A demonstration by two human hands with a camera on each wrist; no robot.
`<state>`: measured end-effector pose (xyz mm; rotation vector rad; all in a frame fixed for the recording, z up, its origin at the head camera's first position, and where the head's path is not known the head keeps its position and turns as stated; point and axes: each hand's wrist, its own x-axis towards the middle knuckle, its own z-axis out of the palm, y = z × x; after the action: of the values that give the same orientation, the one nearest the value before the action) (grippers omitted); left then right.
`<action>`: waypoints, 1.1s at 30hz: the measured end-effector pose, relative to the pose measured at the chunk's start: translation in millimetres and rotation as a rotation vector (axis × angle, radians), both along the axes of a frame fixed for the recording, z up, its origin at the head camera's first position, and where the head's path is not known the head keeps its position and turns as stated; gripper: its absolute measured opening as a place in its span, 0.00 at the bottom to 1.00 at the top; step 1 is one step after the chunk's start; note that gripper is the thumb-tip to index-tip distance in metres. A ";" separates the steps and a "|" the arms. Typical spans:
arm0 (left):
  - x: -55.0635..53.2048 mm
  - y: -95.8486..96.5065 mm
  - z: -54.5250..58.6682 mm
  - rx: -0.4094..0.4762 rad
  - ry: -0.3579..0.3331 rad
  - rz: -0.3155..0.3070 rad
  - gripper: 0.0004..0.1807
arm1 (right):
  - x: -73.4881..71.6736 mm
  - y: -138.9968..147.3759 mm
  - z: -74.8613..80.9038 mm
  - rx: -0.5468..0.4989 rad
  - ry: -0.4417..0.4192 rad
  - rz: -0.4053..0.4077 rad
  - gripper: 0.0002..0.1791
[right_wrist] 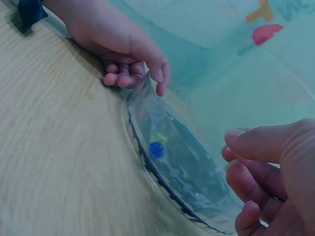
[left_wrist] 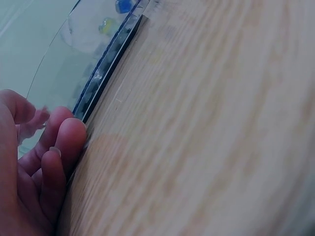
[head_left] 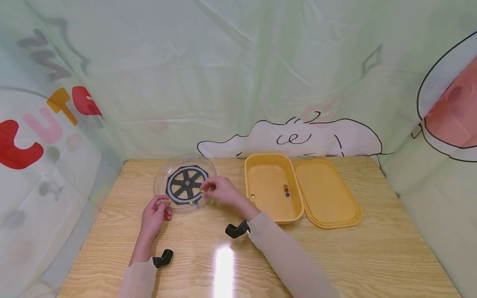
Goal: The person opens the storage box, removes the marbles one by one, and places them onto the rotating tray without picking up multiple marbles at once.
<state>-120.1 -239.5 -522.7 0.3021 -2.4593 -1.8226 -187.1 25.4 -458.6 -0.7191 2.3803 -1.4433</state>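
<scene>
A clear round dish (head_left: 160,174) with a black spoked wheel pattern (head_left: 187,183) on its bottom sits at the back left of the table. My left hand (head_left: 153,216) grips its near left rim, thumb inside and fingers curled below, as the right wrist view shows. Over the dish's right side, my right hand (head_left: 223,191) pinches a small yellow marble (head_left: 202,191), mostly hidden by the fingertips in the right wrist view. Inside the dish near its front lie a blue marble (right_wrist: 156,149) and a yellow-green marble (right_wrist: 161,137), side by side.
A yellow plastic box (head_left: 268,207) stands right of the dish, with several marbles (head_left: 286,190) on its floor. Its flat yellow lid (head_left: 328,194) lies against its right side. A printed curtain (head_left: 238,82) hangs behind the wooden table (head_left: 193,256).
</scene>
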 end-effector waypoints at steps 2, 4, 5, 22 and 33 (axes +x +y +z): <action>0.2 0.4 0.2 -0.008 0.003 -0.001 0.11 | 1.0 -4.4 -2.9 -0.020 -0.005 -0.015 0.07; 0.3 0.7 0.8 -0.015 0.007 -0.003 0.11 | 1.6 -8.3 -6.0 -0.034 -0.011 -0.028 0.07; 0.4 0.9 1.1 -0.019 0.008 -0.005 0.11 | 1.8 -10.1 -7.3 -0.037 -0.014 -0.034 0.07; 1.1 1.2 0.9 -0.019 -0.013 0.000 0.10 | 4.7 -27.1 -18.6 -0.056 -0.081 -0.090 0.07; 1.6 0.8 0.8 -0.037 -0.009 -0.003 0.10 | 2.5 -28.0 -23.4 -0.089 -0.127 -0.117 0.08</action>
<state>-118.4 -238.7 -522.0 0.3052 -2.4967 -1.7789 -184.6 -2.6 -482.0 -0.4983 2.3075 -1.6009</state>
